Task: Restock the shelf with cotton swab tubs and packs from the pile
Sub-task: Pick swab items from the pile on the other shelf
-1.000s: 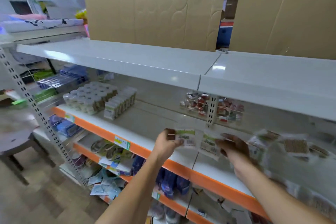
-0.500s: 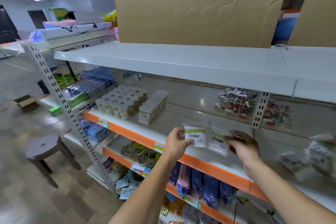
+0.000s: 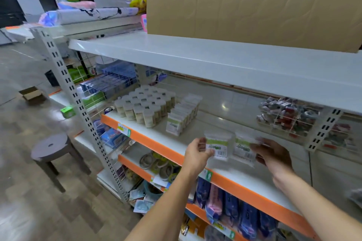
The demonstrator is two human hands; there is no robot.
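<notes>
Each hand pinches one clear swab pack: the left hand (image 3: 196,153) holds the left pack (image 3: 217,146), the right hand (image 3: 271,154) the right pack (image 3: 243,147), both above the shelf (image 3: 197,133). The step looks like carrying them to the row of packs (image 3: 183,116) beside the tubs (image 3: 146,104). Next they likely need standing upright at the row's near end.

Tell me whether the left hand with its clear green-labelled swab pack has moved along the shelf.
Yes. The left hand and its clear green-labelled swab pack have travelled leftwards along the orange-edged shelf, closer to the row of boxed swab packs.
</notes>
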